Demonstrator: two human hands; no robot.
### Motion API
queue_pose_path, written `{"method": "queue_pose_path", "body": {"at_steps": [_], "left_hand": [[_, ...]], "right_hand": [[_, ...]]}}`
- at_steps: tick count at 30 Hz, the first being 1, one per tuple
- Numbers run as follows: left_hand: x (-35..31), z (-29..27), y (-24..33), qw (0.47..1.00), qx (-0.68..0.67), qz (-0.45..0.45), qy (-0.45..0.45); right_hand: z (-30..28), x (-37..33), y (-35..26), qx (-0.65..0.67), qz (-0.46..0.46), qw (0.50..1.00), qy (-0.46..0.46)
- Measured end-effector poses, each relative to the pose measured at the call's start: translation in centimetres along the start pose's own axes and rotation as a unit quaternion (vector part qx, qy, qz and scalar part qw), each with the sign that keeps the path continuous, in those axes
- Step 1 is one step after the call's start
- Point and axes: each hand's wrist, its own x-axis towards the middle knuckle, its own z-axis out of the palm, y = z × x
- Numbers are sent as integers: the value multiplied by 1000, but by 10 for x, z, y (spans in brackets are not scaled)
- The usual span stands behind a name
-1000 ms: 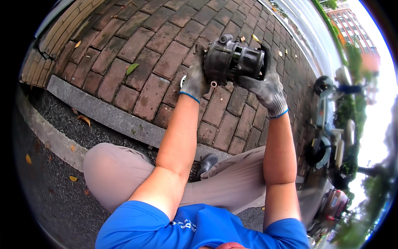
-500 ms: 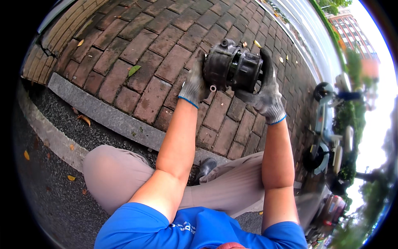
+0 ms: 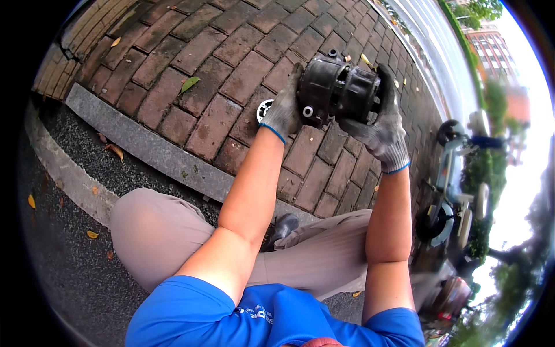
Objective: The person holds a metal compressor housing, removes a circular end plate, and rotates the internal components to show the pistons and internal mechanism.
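Observation:
Between my hands is a black, greasy, cylindrical machine housing (image 3: 338, 89), made of two drum-shaped parts with a gap between them and small bolt lugs on the rim. It is held up over the brick paving. My left hand (image 3: 284, 107), in a grey work glove with blue cuff trim, grips its left end. On the opposite end my right hand (image 3: 378, 130), gloved alike, wraps around the side with the thumb underneath. A white ring-shaped piece with dark openings (image 3: 263, 110) shows just left of my left glove, partly hidden by it.
Red-brown brick paving (image 3: 196, 124) spreads below, edged by a grey stone kerb (image 3: 144, 147) close to my knees. Fallen leaves, such as a green leaf (image 3: 189, 84), lie about. Parked scooters (image 3: 448, 191) stand along the right side.
Both hands have shifted slightly right with the housing, which has turned a little. The white ring-shaped piece has come into sight beside my left glove.

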Motion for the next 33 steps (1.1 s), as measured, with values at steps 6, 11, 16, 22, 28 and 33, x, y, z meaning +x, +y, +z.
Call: {"method": "queue_pose_path", "body": {"at_steps": [6, 11, 16, 22, 28, 33], "left_hand": [[2, 1, -5, 995, -71, -41, -63], [8, -3, -11, 996, -35, -11, -77], [29, -28, -19, 994, -24, 21, -106], [28, -37, -14, 991, 38, -40, -119], [13, -12, -2, 996, -56, -32, -54], [14, -13, -1, 999, -38, 5, -38]], "right_hand": [[1, 4, 2, -182, -90, 979, -8], [-5, 2, 12, -190, -106, 976, -10], [-4, 4, -1, -243, -150, 958, -15], [-4, 1, 10, -189, -118, 975, -18], [-7, 1, 8, -246, -151, 957, -1], [-3, 2, 10, -253, -171, 952, 11]]}}
